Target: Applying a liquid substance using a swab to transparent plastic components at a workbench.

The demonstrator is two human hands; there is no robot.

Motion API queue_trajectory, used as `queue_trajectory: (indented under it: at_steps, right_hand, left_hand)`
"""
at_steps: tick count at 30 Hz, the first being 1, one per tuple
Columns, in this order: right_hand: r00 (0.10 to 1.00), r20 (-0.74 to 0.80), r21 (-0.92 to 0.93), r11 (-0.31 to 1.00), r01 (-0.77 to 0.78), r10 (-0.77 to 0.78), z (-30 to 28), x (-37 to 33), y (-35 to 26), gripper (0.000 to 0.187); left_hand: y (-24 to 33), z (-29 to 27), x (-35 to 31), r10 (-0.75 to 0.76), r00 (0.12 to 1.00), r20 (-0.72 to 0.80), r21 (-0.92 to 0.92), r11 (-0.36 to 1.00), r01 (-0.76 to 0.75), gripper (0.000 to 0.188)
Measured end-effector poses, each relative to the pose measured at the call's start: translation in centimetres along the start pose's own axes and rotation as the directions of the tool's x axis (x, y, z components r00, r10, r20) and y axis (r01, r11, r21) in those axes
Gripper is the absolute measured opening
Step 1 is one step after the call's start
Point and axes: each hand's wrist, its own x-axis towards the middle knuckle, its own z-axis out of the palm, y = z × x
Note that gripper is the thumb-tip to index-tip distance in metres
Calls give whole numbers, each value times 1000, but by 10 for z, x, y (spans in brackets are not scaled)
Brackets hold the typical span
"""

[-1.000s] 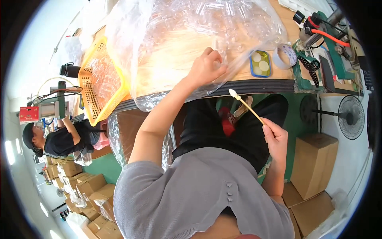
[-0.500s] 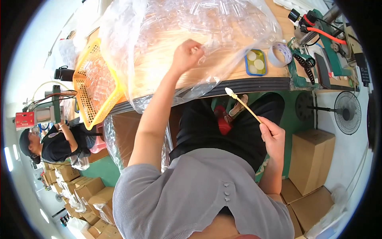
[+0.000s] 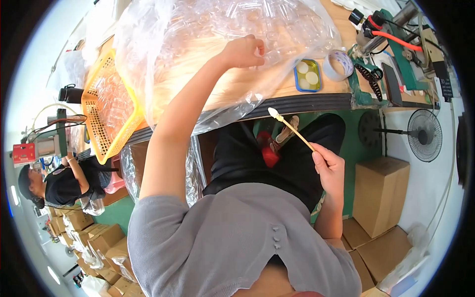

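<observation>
My left hand [image 3: 246,51] reaches over the table to the edge of a heap of transparent plastic pieces [image 3: 272,20]. Its fingers are curled; what they hold, if anything, does not show. Above my lap, my right hand [image 3: 329,166] pinches a thin wooden stick [image 3: 298,132] with a bulky white tip wrapped below in a yellowish band. The stick slants up to the left, its tip just short of the table edge. Nearby on the table lies a shallow blue-rimmed tin [image 3: 308,75] with pale round pads in it.
A transparent plastic sheet [image 3: 163,44] lies around the heap. Left stands a yellow basket [image 3: 104,133] of transparent pieces; right are a tape roll [image 3: 338,65] and a green bench press [image 3: 408,59]. A fan [image 3: 424,135] and carton [image 3: 381,195] stand right. Another person [image 3: 64,180] works far left.
My left hand has moved up and to the right, farther into the transparent pieces, its fingers curled. The whole view has shifted slightly left. My right hand keeps its hold on the stick.
</observation>
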Motion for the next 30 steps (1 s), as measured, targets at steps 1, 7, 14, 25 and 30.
queue_trajectory:
  at_steps: [1,7,14,25,30]
  right_hand:
    - [1000,11,2,1000,-10,10,1,1,0,23]
    - [997,42,-3,998,-61,61,1,5,-4,22]
    - [991,60,-4,993,-117,117,-1,4,-9,21]
    - [1000,29,-7,1000,12,-12,1,1,4,23]
    - [999,24,-30,999,33,-33,1,2,1,23]
  left_hand:
    - [4,6,-9,-2,990,-141,55,998,10,27]
    - [32,54,-29,172,867,-467,365,931,12,16]
    - [7,71,-33,351,757,-551,476,877,-60,14]
    - [21,54,-28,318,865,-388,535,842,-69,31]
    - [24,51,-5,298,877,-377,561,827,-40,34]
